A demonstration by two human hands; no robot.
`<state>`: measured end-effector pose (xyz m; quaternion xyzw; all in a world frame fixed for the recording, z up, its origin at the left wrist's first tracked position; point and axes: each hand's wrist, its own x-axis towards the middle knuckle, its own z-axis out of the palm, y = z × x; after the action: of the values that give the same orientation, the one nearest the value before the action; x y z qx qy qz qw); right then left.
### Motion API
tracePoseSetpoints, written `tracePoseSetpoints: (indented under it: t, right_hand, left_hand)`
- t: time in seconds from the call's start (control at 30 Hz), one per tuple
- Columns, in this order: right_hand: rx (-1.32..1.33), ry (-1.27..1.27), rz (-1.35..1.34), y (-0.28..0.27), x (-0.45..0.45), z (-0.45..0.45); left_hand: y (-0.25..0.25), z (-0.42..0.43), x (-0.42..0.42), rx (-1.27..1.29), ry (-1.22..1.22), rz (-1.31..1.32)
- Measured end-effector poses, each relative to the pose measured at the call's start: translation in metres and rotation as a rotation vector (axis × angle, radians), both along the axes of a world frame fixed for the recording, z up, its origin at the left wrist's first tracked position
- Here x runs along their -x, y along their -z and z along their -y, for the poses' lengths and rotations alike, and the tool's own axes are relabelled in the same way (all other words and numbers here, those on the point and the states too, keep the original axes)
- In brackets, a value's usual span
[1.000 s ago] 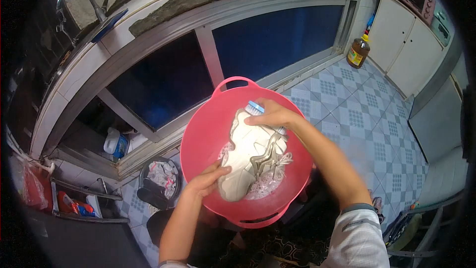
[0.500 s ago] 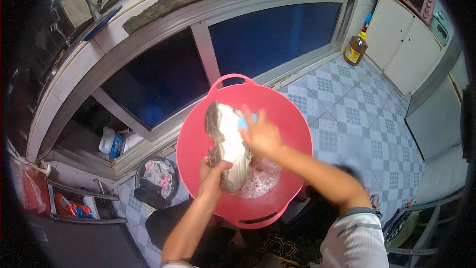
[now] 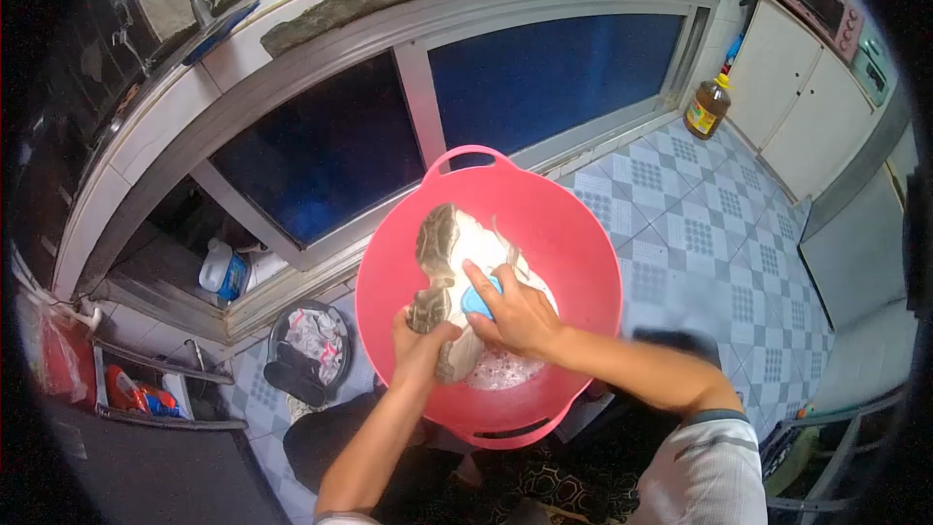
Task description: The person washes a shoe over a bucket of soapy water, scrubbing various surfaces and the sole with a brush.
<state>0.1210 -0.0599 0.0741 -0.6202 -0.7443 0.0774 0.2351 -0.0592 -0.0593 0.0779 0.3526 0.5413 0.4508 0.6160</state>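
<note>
Over the pink tub (image 3: 573,233), a white shoe with a grey-brown sole (image 3: 442,243) is held tilted, its toe or heel pointing away from me. My left hand (image 3: 420,345) grips its near end, thumb on top and fingers underneath. My right hand (image 3: 520,316) is closed around a small light blue scrub brush (image 3: 478,297), pressed on the shoe's white side; its bristles are hidden. Sudsy water (image 3: 501,372) lies in the bottom of the tub, below the shoe.
A dark bin (image 3: 340,345) with a crumpled bag stands left of the tub, near a blue-labelled jug (image 3: 224,272). A window ledge (image 3: 525,151) runs behind the tub. An oil bottle (image 3: 708,107) stands by white cabinets (image 3: 777,78) on the tiled floor.
My right hand has moved down and nearer along the shoe with the brush. The shoe has turned slightly; my left hand keeps its grip. The camera view has shifted a little.
</note>
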Motion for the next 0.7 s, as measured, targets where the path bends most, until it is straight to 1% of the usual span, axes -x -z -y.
tracePoseSetpoints:
  t: [0.03, 0.07, 0.13, 0.17, 0.2, 0.23, 0.3, 0.33, 0.37, 0.43, 0.47, 0.5, 0.53, 0.57, 0.6, 0.63, 0.7]
  right_hand:
    - [-0.038, -0.050, 0.069, 0.002, 0.003, 0.004]
    - [-0.029, -0.045, 0.061, 0.004, 0.003, 0.005]
    - [0.022, 0.060, 0.016, 0.000, -0.008, -0.011]
    - [0.045, 0.107, 0.000, -0.004, -0.013, -0.017]
    - [0.027, 0.031, 0.065, -0.007, -0.004, -0.005]
    - [0.033, 0.035, 0.063, -0.003, -0.004, -0.002]
    - [-0.073, -0.120, 0.061, -0.003, -0.004, 0.001]
    - [0.142, 0.029, 0.106, -0.008, -0.015, -0.015]
    - [0.136, 0.030, 0.104, -0.007, -0.017, -0.016]
    - [0.031, 0.073, 0.093, -0.003, -0.021, -0.021]
    - [-0.116, -0.051, 0.150, -0.001, -0.010, -0.007]
    - [-0.109, -0.051, 0.148, 0.000, -0.011, -0.006]
    - [-0.113, -0.069, 0.142, 0.001, -0.014, -0.007]
    - [-0.110, -0.087, 0.132, 0.002, -0.015, -0.007]
    - [0.158, 0.036, 0.135, -0.011, -0.025, -0.022]
    - [0.149, 0.038, 0.135, -0.016, -0.029, -0.025]
    - [0.089, 0.066, -0.013, -0.024, -0.036, -0.027]
  left_hand:
    - [-0.001, 0.001, 0.001, 0.009, 0.003, -0.004]
    - [-0.002, 0.004, 0.003, 0.020, 0.023, -0.012]
    - [-0.002, 0.000, 0.004, 0.011, 0.040, -0.014]
    - [0.000, -0.003, 0.002, 0.044, 0.037, 0.035]
    - [0.002, -0.001, 0.002, 0.091, 0.037, 0.078]
    - [0.003, -0.001, 0.002, 0.096, 0.040, 0.076]
    - [-0.005, -0.002, 0.004, 0.084, 0.094, 0.032]
    - [-0.005, 0.002, 0.004, 0.091, 0.097, 0.025]
    - [-0.006, 0.002, 0.002, 0.075, 0.092, 0.027]
    - [-0.008, -0.004, 0.000, 0.046, 0.081, 0.035]
    - [-0.006, -0.005, 0.002, 0.089, 0.081, 0.104]
    - [-0.006, -0.004, 0.002, 0.131, 0.084, 0.169]
    - [-0.009, -0.002, 0.003, 0.083, 0.107, 0.171]
    - [-0.008, 0.001, 0.004, 0.094, 0.111, 0.164]
    - [-0.007, 0.002, 0.003, 0.094, 0.112, 0.125]
    - [-0.007, -0.001, 0.003, 0.083, 0.111, 0.087]
    - [0.000, -0.009, 0.006, 0.088, 0.119, 0.117]
